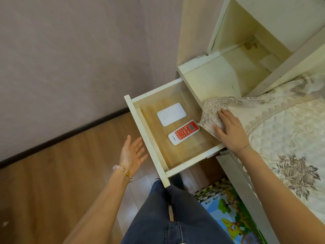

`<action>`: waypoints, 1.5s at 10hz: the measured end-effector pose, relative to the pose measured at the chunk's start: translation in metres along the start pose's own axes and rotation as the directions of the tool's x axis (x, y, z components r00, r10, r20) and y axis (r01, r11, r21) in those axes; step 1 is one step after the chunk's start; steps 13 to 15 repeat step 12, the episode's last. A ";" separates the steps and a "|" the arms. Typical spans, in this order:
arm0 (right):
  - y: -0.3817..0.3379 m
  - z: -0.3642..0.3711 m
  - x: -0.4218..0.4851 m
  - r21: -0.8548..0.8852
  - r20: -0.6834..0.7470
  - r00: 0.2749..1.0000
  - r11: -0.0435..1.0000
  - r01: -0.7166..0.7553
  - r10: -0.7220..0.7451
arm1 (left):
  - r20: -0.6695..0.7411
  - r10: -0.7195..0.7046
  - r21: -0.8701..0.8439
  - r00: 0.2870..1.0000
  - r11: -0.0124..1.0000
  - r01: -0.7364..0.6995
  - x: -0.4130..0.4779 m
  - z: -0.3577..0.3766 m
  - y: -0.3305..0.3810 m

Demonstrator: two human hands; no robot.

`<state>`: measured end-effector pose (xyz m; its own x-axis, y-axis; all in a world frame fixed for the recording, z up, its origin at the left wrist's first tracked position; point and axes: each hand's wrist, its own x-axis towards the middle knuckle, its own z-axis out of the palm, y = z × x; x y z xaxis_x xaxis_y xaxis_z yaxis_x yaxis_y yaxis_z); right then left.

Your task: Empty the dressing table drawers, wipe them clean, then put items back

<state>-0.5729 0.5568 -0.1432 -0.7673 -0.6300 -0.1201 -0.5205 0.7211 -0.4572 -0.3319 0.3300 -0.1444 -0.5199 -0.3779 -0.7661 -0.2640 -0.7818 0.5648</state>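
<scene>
Drawer (pixel 149 138): pulled well out, between the two hands; wood floor bare except for two items.
White flat device (pixel 171 114): lying flat, up and inward from the left hand, toward the drawer's rear.
Red-and-white remote (pixel 183 132): flat, just beside the white device on its near side; its far end sits almost under the lace edge.
Left hand (pixel 132 152): fingers spread, palm turned up, holding nothing; just outside the drawer front, apparently not touching it.
Right hand (pixel 228 127): fingers flat and spread, pressing down on the lace-edged bedspread (pixel 274 124) at the drawer's right wall; not gripping anything that I can see.
Step, judged: emptying not yet started; both items still inside.
Risk 1: if the right hand lets go, the bedspread corner could drop over the remote and hide or snag it.
Risk 2: drawer extended far; a further tug from the left side might pull it off its runners and tip the contents out.
Risk 3: the smooth, flat white device offers little edge to pinch and may slip.
</scene>
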 end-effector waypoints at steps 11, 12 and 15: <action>0.009 0.004 0.000 0.065 -0.009 1.000 0.998 0.010 -0.009 | 0.347 -0.189 -0.008 0.918 0.979 0.205 0.083 0.191 -0.003; 0.004 -0.002 0.001 0.091 0.006 1.000 0.996 -0.013 0.012 | 0.348 -0.197 0.059 0.917 0.980 0.189 0.080 0.183 0.001; 0.004 -0.002 0.001 0.091 0.006 1.000 0.996 -0.013 0.012 | 0.348 -0.197 0.059 0.917 0.980 0.189 0.080 0.183 0.001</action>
